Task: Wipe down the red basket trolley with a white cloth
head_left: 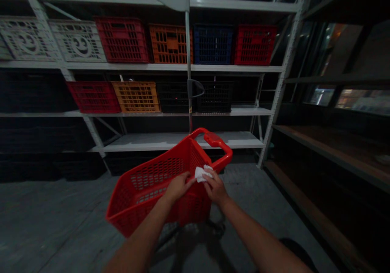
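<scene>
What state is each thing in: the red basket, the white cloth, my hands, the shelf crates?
red basket: tilted, handle raised, nothing visible inside.
white cloth: crumpled, pinched between both hands over the basket's rim.
left hand: closed on the white cloth.
right hand: closed on the white cloth.
crates: upright, in rows on two shelves.

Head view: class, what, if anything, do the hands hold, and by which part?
A small white wad, cloth or paper: left hand pinches its left edge, right hand its right edge.
</scene>
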`<act>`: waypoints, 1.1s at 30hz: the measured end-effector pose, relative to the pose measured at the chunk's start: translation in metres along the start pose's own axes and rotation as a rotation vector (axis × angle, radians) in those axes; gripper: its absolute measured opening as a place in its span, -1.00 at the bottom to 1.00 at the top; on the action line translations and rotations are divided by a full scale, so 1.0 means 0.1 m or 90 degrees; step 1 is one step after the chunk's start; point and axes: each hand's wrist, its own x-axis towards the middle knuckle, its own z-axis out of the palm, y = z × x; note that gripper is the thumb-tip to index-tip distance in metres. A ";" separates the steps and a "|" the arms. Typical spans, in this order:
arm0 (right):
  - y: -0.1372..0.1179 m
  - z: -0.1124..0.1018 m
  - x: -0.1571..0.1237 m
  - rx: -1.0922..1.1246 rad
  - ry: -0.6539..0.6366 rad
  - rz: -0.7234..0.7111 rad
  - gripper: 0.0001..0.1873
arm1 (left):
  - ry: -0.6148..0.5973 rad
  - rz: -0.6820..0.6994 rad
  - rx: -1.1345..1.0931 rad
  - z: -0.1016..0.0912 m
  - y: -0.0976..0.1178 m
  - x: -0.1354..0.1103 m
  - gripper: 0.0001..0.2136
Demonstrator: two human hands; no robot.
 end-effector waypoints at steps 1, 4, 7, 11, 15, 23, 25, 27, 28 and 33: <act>0.06 -0.05 0.01 -0.013 0.023 0.011 -0.67 | -0.002 -0.014 0.009 0.02 0.04 0.06 -0.50; 0.30 -0.23 0.07 -0.062 0.164 0.107 -0.78 | 0.003 -0.053 0.043 0.09 0.06 0.14 -0.41; 0.42 -0.28 0.14 -0.054 0.300 0.224 -0.80 | 0.011 -0.063 0.064 0.15 0.04 0.14 -0.38; 0.23 0.03 0.10 0.015 0.414 0.353 -0.81 | 0.013 -0.060 0.076 0.18 0.09 0.13 -0.37; 0.07 0.18 0.04 0.061 0.361 0.336 -0.84 | 0.018 -0.065 0.093 0.19 0.12 0.11 -0.38; 0.36 -0.55 0.55 0.008 0.549 0.416 -0.82 | 0.017 -0.087 0.126 0.18 0.09 -0.02 -0.43; 0.27 -0.50 0.49 0.003 0.540 0.403 -0.84 | 0.017 -0.087 0.125 0.17 0.08 -0.05 -0.43; 0.13 -0.33 0.32 0.005 0.505 0.384 -0.87 | 0.019 -0.086 0.121 0.16 0.07 -0.07 -0.44; 0.04 -0.23 0.22 0.014 0.466 0.368 -0.88 | 0.020 -0.085 0.119 0.15 0.06 -0.08 -0.44; -0.23 0.03 -0.06 0.048 0.332 0.282 -0.85 | 0.023 -0.083 0.111 0.11 -0.03 -0.15 -0.45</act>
